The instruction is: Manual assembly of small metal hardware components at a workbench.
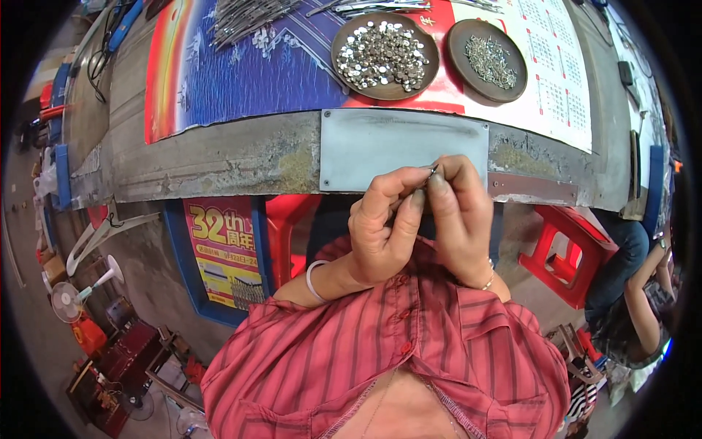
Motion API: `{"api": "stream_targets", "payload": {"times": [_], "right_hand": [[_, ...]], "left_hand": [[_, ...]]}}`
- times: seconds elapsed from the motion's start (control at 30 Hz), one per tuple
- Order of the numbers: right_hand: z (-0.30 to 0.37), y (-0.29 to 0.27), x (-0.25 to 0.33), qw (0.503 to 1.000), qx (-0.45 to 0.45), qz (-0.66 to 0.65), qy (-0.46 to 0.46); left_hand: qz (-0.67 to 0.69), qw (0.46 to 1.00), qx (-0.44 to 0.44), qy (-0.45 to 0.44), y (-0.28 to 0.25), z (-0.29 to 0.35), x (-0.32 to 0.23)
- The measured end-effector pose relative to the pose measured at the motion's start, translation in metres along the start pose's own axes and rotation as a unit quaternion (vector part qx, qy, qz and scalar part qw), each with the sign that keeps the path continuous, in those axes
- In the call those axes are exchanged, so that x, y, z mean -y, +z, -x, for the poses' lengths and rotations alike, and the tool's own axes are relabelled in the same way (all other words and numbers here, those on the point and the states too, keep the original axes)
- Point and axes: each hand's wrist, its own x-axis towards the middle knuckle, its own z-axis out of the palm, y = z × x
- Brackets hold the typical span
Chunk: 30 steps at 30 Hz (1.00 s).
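Observation:
My left hand and my right hand meet fingertip to fingertip above the near edge of the workbench. Between the pinched thumbs and index fingers sits a tiny dark metal piece, mostly hidden, so its kind is unclear. Just beyond lies a pale metal plate screwed to the bench edge. A round brown dish farther off holds many small shiny round metal discs. To its right, a second dark dish contains small thin metal pins or rivets.
A printed poster sheet covers the bench, with long thin metal strips piled at the far left. Below the bench stand a blue crate and a red stool. Another person's arm shows at the right.

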Motion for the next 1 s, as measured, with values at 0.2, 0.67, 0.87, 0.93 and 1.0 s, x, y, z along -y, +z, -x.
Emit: {"api": "stream_targets", "payload": {"times": [0.2, 0.67, 0.87, 0.93, 1.0], "right_hand": [[-0.008, 0.001, -0.018, 0.980, -0.063, 0.049, -0.183], [-0.008, -0.010, 0.000, 0.978, 0.012, -0.196, 0.073], [-0.002, 0.000, -0.012, 0.989, -0.009, 0.048, -0.137], [0.002, 0.012, -0.010, 0.985, -0.039, 0.075, -0.150], [-0.005, 0.017, -0.023, 0.969, -0.047, 0.103, -0.219]], "left_hand": [[-0.008, 1.000, -0.005, 0.017, 0.000, 0.001, -0.002], [0.039, 0.997, 0.032, -0.057, -0.002, 0.005, 0.000], [0.133, 0.981, 0.055, -0.134, -0.015, -0.005, -0.020], [0.137, 0.980, 0.044, -0.137, -0.017, -0.003, -0.020], [0.143, 0.979, 0.036, -0.142, -0.019, 0.000, -0.021]]}}
